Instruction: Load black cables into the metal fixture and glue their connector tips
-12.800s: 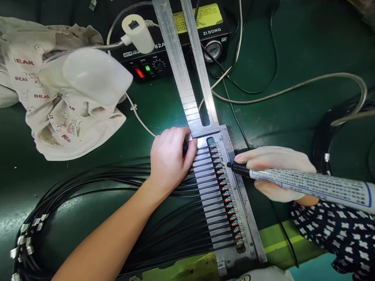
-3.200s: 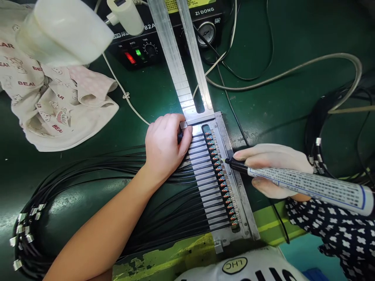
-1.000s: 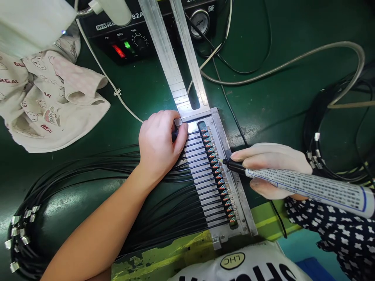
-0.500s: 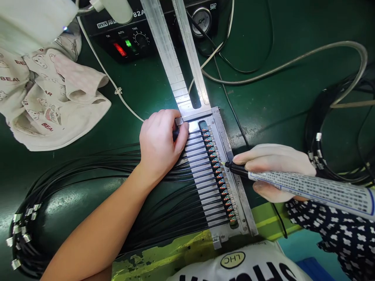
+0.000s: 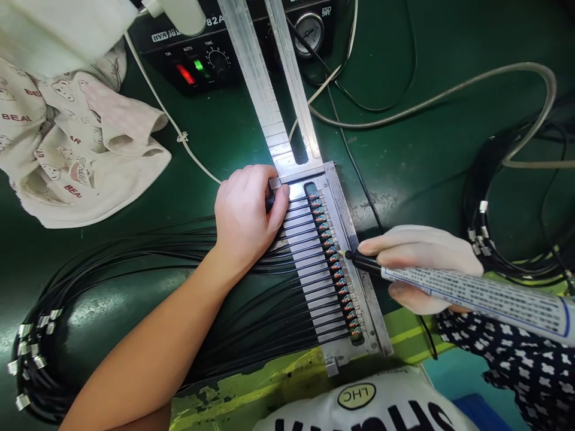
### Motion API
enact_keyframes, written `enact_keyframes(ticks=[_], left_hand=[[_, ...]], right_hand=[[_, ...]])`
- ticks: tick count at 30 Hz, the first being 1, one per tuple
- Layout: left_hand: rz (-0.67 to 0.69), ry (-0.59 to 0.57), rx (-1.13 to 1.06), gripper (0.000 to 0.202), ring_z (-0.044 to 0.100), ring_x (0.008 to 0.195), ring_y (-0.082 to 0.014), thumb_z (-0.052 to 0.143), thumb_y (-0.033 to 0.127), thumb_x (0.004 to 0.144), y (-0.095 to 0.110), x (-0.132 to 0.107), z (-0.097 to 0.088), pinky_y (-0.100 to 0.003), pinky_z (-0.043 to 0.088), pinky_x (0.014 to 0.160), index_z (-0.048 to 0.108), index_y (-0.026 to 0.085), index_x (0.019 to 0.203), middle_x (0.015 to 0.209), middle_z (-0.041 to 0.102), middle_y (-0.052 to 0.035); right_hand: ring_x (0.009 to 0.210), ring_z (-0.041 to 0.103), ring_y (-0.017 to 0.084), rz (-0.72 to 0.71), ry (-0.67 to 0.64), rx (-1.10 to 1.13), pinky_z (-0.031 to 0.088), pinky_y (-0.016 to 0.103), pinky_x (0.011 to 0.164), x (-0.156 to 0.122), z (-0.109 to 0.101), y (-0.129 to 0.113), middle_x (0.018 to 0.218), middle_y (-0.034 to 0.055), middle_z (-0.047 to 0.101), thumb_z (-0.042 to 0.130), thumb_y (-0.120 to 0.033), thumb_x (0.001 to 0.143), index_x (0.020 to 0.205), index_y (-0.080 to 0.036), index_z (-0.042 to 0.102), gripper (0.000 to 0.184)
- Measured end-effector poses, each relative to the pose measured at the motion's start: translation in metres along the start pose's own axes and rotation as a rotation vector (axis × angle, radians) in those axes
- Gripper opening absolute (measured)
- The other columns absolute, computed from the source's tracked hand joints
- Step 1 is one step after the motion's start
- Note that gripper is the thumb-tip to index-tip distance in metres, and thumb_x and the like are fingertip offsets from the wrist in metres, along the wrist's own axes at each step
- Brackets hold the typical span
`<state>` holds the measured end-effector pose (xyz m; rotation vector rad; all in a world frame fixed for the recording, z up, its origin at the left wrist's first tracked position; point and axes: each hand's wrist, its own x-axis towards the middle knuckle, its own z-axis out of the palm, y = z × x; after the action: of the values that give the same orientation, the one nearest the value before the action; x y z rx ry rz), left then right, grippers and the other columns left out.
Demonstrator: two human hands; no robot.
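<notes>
My left hand (image 5: pixel 249 218) rests curled at the top end of a metal fixture (image 5: pixel 375 305), its fingers closed on a small black part (image 5: pixel 270 202) beside a little metal block. Under that hand, black cables (image 5: pixel 278 263) fan out over the fixture's slotted comb, ending in a row of tiny coloured connectors (image 5: pixel 332 251). My right hand (image 5: pixel 417 254) grips a white printed tube (image 5: pixel 476 297) with a black nozzle (image 5: pixel 362 261). The nozzle's pale tip sits at the connector row, touching or very close to it.
Coiled black cables with metal ferrules (image 5: pixel 29 353) lie at lower left, and another coil (image 5: pixel 483 233) lies at right. An aluminium rail (image 5: pixel 265 90) leads up to a dispenser controller (image 5: pixel 193 75). A bear-print cloth (image 5: pixel 76 167), lamp (image 5: pixel 58 30) and white bag (image 5: pixel 359 407) surround the fixture.
The nozzle tip has moved down the connector row toward me. The view has drifted, shifting the fixture up and left. My left hand stays at the fixture's top end.
</notes>
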<state>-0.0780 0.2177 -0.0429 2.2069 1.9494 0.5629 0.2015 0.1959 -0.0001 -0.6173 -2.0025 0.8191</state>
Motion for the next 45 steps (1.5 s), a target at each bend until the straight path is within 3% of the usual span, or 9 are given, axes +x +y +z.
enact_keyframes(ticks=[3, 11, 19, 26, 34, 45], left_hand=[[0.004, 0.007, -0.003, 0.025, 0.06, 0.088, -0.0256, 0.049, 0.041, 0.095, -0.0001, -0.0002, 0.0004, -0.04, 0.047, 0.081, 0.059, 0.022, 0.108, 0.084, 0.058, -0.0065], [0.013, 0.022, -0.002, 0.025, 0.061, 0.087, -0.0249, 0.049, 0.041, 0.095, 0.0011, -0.0002, -0.0003, -0.04, 0.048, 0.08, 0.059, 0.022, 0.107, 0.082, 0.057, -0.0055], [0.002, 0.011, 0.004, 0.023, 0.061, 0.087, -0.0249, 0.05, 0.041, 0.095, 0.0018, 0.0002, -0.0006, -0.039, 0.047, 0.08, 0.059, 0.023, 0.107, 0.083, 0.057, -0.0055], [-0.007, 0.013, -0.002, 0.023, 0.061, 0.09, -0.025, 0.05, 0.041, 0.095, 0.0023, -0.0006, -0.0004, -0.039, 0.048, 0.082, 0.059, 0.023, 0.107, 0.083, 0.058, -0.0055], [-0.008, 0.003, 0.013, 0.025, 0.061, 0.09, -0.0249, 0.048, 0.041, 0.096, 0.0026, -0.0005, -0.0004, -0.039, 0.046, 0.082, 0.059, 0.022, 0.107, 0.084, 0.058, -0.0056], [0.0, 0.005, 0.021, 0.024, 0.06, 0.087, -0.0244, 0.049, 0.041, 0.096, 0.002, -0.0001, 0.0001, -0.038, 0.045, 0.079, 0.058, 0.022, 0.106, 0.083, 0.057, -0.0052]], right_hand=[[0.085, 0.077, 0.022, 0.007, -0.003, -0.019, 0.067, 0.031, 0.073, -0.001, 0.0033, 0.0027, 0.093, 0.0105, 0.078, 0.073, -0.026, 0.082, 0.103, -0.018, 0.07, 0.022], [0.085, 0.077, 0.023, -0.059, -0.024, 0.007, 0.065, 0.026, 0.079, 0.0022, 0.0007, 0.0072, 0.089, 0.0175, 0.077, 0.078, -0.025, 0.076, 0.097, -0.008, 0.071, 0.028], [0.08, 0.077, 0.022, -0.041, 0.013, 0.042, 0.064, 0.027, 0.07, -0.0028, 0.0022, 0.006, 0.092, 0.0197, 0.077, 0.077, -0.023, 0.073, 0.094, -0.008, 0.072, 0.026], [0.086, 0.077, 0.023, -0.023, -0.03, 0.062, 0.065, 0.028, 0.077, -0.0016, -0.0019, 0.0055, 0.095, 0.0199, 0.077, 0.075, -0.018, 0.073, 0.099, -0.008, 0.071, 0.028], [0.088, 0.076, 0.019, 0.004, -0.025, 0.038, 0.064, 0.027, 0.075, -0.0017, -0.001, 0.0051, 0.093, 0.0145, 0.077, 0.07, -0.018, 0.081, 0.095, -0.01, 0.07, 0.016], [0.092, 0.076, 0.02, -0.009, -0.052, 0.012, 0.065, 0.029, 0.079, -0.0016, -0.002, 0.0079, 0.097, 0.0119, 0.077, 0.072, -0.026, 0.085, 0.102, -0.014, 0.068, 0.021]])
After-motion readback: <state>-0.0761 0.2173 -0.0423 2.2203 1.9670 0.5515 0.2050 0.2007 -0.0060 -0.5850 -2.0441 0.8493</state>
